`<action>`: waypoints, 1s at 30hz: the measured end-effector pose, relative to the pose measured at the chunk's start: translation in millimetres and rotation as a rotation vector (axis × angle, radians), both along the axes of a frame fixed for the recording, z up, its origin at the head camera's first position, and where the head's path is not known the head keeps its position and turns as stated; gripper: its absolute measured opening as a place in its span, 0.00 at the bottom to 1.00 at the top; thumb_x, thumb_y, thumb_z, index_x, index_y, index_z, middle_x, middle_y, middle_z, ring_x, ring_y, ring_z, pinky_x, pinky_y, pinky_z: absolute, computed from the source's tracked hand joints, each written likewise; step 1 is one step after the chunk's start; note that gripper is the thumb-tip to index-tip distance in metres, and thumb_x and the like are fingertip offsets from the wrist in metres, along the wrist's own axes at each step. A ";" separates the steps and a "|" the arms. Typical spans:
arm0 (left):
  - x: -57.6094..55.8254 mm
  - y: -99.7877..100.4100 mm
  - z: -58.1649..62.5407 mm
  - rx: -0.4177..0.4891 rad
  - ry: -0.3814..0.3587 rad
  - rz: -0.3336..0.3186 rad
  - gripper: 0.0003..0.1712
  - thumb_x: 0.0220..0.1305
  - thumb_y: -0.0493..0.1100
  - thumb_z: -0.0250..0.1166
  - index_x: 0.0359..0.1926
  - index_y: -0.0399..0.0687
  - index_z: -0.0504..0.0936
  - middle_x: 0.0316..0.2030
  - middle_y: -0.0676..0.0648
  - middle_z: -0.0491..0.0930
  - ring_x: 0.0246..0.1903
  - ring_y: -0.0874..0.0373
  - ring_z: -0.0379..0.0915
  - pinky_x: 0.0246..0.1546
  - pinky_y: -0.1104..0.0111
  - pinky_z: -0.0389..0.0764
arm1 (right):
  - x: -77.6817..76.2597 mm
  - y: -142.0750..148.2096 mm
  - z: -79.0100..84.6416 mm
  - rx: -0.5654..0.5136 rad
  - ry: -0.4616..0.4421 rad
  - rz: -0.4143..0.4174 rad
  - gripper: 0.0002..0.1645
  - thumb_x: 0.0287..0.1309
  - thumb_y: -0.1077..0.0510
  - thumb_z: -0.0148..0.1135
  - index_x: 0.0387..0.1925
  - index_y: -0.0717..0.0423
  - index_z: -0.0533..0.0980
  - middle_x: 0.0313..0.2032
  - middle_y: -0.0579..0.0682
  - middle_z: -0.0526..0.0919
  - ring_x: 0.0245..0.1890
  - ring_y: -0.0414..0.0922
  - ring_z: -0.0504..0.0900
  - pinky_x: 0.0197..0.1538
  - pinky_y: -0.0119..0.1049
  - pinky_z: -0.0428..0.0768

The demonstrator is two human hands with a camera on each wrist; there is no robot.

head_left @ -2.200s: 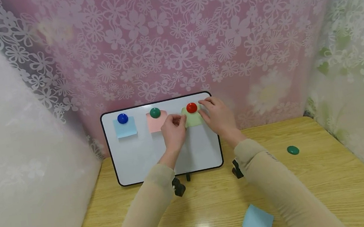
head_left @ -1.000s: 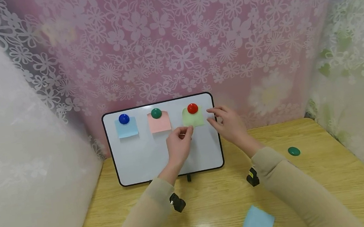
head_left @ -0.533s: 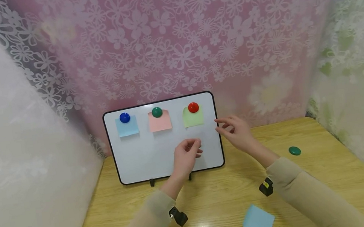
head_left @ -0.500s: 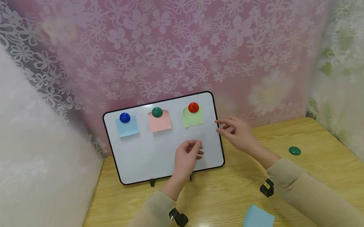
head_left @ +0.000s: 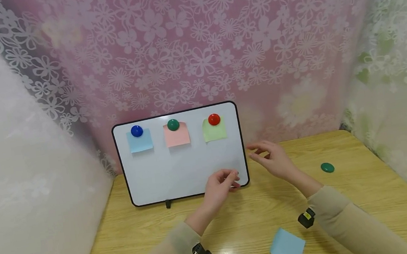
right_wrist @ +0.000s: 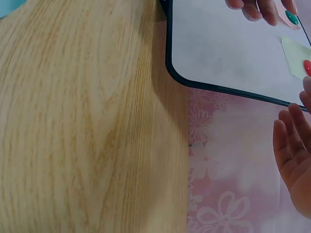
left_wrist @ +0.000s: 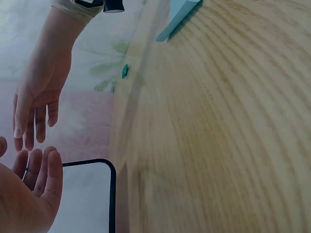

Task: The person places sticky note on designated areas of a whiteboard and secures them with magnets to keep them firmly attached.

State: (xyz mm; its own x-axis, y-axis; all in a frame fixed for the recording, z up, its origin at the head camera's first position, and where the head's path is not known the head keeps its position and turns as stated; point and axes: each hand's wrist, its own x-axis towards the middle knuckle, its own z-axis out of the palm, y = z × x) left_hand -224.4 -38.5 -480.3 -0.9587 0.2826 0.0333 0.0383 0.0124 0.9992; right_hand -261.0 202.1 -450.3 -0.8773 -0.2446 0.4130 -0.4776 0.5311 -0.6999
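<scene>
In the head view my left hand hovers before the lower right part of a black-framed whiteboard, fingers loosely bent around nothing. My right hand hangs just off the board's right edge, thumb and fingers apart, also holding nothing. Three sticky notes line the board's top: a blue note under a blue magnet, a pink note under a green magnet, and a light green note under a red magnet. Both wrist views show relaxed fingers, with the left hand near the board's corner.
On the wooden table, a loose blue sticky note lies near the front, and a second green magnet lies at the right. A small black stand foot shows under the board. Flowered curtains enclose the table.
Both hands have left the light green note and red magnet, coming down and toward the right. Note and magnet stay on the board. The loose note and magnet on the table have not moved.
</scene>
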 end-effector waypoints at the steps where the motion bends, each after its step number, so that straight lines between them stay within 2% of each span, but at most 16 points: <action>1: 1.5 0.8 -0.9 -0.008 -0.006 -0.012 0.27 0.80 0.54 0.64 0.59 0.32 0.84 0.46 0.42 0.87 0.45 0.45 0.86 0.52 0.47 0.86 | 0.9 1.6 -1.5 0.002 -0.004 0.002 0.19 0.76 0.55 0.67 0.63 0.53 0.84 0.57 0.53 0.86 0.50 0.50 0.85 0.47 0.50 0.86; 4: 6.5 2.5 -4.4 -0.026 -0.021 -0.056 0.26 0.81 0.54 0.63 0.60 0.33 0.83 0.48 0.42 0.86 0.47 0.43 0.86 0.50 0.51 0.87 | 2.4 6.2 -7.1 0.016 -0.031 0.003 0.20 0.76 0.53 0.67 0.64 0.50 0.84 0.57 0.52 0.86 0.50 0.48 0.85 0.48 0.50 0.86; 10: 15.9 5.1 -12.2 -0.083 -0.046 -0.183 0.24 0.82 0.51 0.61 0.61 0.34 0.83 0.53 0.36 0.84 0.49 0.40 0.85 0.51 0.45 0.86 | 5.7 13.2 -16.9 0.025 -0.083 0.036 0.21 0.78 0.52 0.65 0.65 0.54 0.82 0.59 0.56 0.86 0.52 0.51 0.85 0.51 0.55 0.86; 14: 21.4 9.1 -17.1 -0.156 -0.055 -0.267 0.23 0.82 0.52 0.62 0.62 0.37 0.83 0.54 0.37 0.85 0.49 0.40 0.85 0.49 0.49 0.87 | 7.6 18.9 -21.6 0.029 -0.098 0.045 0.20 0.78 0.51 0.65 0.64 0.53 0.83 0.59 0.56 0.86 0.52 0.53 0.85 0.51 0.55 0.85; 19: 25.7 13.8 -25.1 -0.296 0.020 -0.331 0.18 0.78 0.53 0.66 0.58 0.48 0.87 0.47 0.52 0.86 0.42 0.51 0.85 0.39 0.61 0.86 | 8.3 27.7 -25.7 0.061 -0.140 0.040 0.21 0.78 0.48 0.64 0.66 0.49 0.82 0.61 0.52 0.85 0.54 0.53 0.85 0.52 0.55 0.85; 22: 28.1 17.3 -28.1 -0.353 0.071 -0.371 0.17 0.77 0.54 0.68 0.56 0.49 0.88 0.44 0.60 0.85 0.38 0.57 0.85 0.33 0.66 0.84 | 8.7 35.0 -27.8 0.080 -0.178 0.039 0.22 0.79 0.47 0.63 0.67 0.49 0.81 0.62 0.52 0.84 0.56 0.54 0.84 0.53 0.56 0.85; 27: 33.8 24.7 -28.5 -0.395 0.121 -0.431 0.18 0.75 0.52 0.70 0.55 0.44 0.88 0.39 0.62 0.84 0.34 0.63 0.84 0.33 0.71 0.83 | 11.4 48.8 -30.5 0.104 -0.219 0.036 0.24 0.80 0.46 0.62 0.69 0.51 0.80 0.65 0.56 0.82 0.59 0.58 0.82 0.55 0.59 0.83; 30: 38.9 29.8 -26.8 -0.442 0.140 -0.448 0.17 0.74 0.51 0.71 0.54 0.45 0.89 0.36 0.63 0.83 0.32 0.67 0.81 0.34 0.72 0.82 | 12.9 58.5 -32.8 0.136 -0.217 0.020 0.26 0.80 0.45 0.61 0.69 0.52 0.79 0.65 0.57 0.82 0.59 0.59 0.82 0.55 0.60 0.83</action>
